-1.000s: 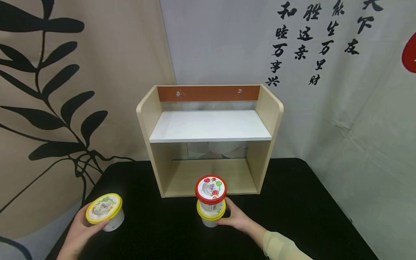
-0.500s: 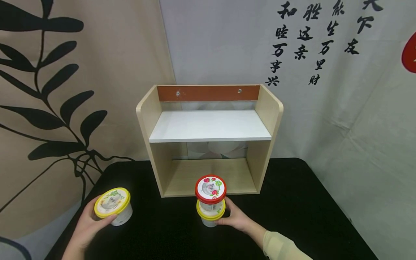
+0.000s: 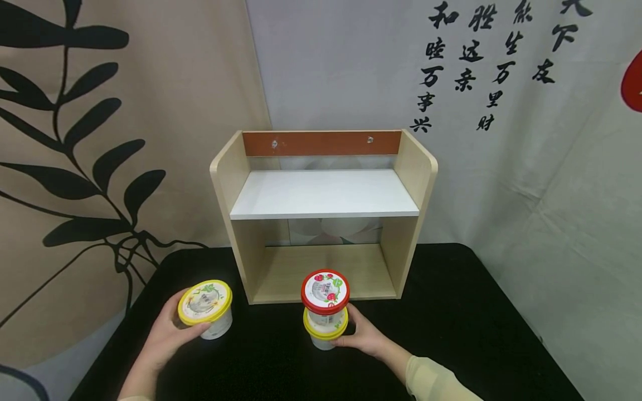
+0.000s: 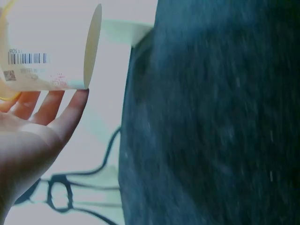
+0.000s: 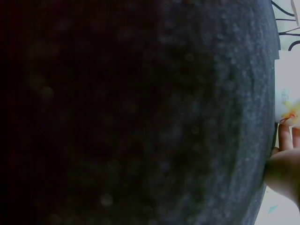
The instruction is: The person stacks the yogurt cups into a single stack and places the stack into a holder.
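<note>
In the head view my left hand [image 3: 168, 334] grips a white paper cup with a yellow lid [image 3: 207, 302] by its side, thumb in front. The left wrist view shows this cup's barcoded wall [image 4: 44, 51] and its base edge, apart from the dark tabletop. To the right, my right hand [image 3: 365, 334] holds a second yellow-lidded cup [image 3: 323, 338], which stands upright on the table. A cup with a red lid [image 3: 325, 291], printed with strawberries, sits stacked on top of it. The right wrist view catches only part of that hand [image 5: 283, 168] and a white cup wall [image 5: 287, 89].
A two-tier wooden shelf [image 3: 324, 195] stands at the back of the black table [image 3: 451, 323], just behind the stacked cups. Its upper board is white. Printed cloth [image 3: 346, 67] hangs behind and at both sides.
My left hand has carried its yellow-lidded cup to the right and slightly farther from me, closer to the stack. The right hand and the two stacked cups have stayed in place.
</note>
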A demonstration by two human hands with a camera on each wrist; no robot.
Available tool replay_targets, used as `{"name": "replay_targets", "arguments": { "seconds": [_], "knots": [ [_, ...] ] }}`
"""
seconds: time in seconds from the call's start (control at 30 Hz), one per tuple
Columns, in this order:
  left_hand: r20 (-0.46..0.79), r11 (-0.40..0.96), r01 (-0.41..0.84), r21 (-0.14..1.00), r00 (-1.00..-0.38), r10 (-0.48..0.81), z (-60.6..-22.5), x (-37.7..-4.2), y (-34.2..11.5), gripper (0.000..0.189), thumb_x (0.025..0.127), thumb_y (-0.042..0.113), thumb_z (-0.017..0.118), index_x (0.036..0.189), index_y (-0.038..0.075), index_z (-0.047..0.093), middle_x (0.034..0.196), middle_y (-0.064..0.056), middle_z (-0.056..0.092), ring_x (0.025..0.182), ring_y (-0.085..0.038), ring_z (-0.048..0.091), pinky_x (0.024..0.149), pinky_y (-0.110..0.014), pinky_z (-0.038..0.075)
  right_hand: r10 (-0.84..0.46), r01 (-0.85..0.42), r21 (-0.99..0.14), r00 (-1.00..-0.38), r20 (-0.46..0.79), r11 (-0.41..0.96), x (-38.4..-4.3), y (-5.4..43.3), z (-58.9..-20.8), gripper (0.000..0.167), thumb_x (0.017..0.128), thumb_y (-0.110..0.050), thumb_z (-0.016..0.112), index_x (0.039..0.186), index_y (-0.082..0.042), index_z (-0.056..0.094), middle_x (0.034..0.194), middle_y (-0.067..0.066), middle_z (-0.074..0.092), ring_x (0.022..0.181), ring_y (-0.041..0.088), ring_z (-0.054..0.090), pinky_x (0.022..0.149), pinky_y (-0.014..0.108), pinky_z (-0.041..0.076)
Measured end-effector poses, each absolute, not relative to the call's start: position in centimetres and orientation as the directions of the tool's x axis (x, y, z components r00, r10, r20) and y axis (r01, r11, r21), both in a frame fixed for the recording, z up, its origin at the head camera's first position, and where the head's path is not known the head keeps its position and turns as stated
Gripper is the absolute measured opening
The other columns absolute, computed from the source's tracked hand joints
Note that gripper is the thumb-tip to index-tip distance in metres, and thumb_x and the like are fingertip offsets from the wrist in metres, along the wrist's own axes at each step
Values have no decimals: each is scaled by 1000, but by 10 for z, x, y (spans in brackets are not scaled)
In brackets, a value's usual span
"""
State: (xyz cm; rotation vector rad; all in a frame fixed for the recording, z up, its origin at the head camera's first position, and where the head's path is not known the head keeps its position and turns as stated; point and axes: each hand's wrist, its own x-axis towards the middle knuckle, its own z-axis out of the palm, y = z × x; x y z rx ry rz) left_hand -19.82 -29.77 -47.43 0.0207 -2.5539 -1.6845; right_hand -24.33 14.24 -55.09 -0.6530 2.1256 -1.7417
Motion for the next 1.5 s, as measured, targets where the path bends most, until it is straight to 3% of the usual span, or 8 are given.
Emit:
{"name": "replay_targets", "arguments": {
  "seconds": [0.27,0.5,1.27,1.5],
  "knots": [
    [129,384,134,914,-991,40,-464,-206,-266,95,77,15,84,152,5,25,146,-21,37,132,-43,36,102,-72,29,-529,-146,-977,-847,43,154,-244,142,-551,84,86,-18,78,151,-5,26,146,16,42,136,44,34,107,68,28],
    [155,390,187,902,-982,112,-459,-210,-242,93,75,17,86,149,6,31,144,-19,42,131,-42,41,103,-68,32,-540,-128,-983,-841,39,129,-244,142,-553,83,86,-15,78,151,-5,26,146,16,41,136,44,34,107,66,30],
    [319,405,404,820,-911,262,-412,-221,-207,90,72,19,88,146,8,37,139,-13,48,125,-34,48,99,-55,41,-528,-143,-977,-848,40,155,-245,142,-553,86,84,-18,80,151,-5,27,145,15,43,137,44,33,108,67,26],
    [342,395,424,815,-902,263,-398,-223,-199,88,75,17,87,146,9,36,139,-10,48,124,-29,49,97,-45,46,-522,-141,-976,-852,34,165,-244,142,-552,84,85,-19,79,150,-6,28,144,14,44,136,42,35,108,67,26]
  ]
}}
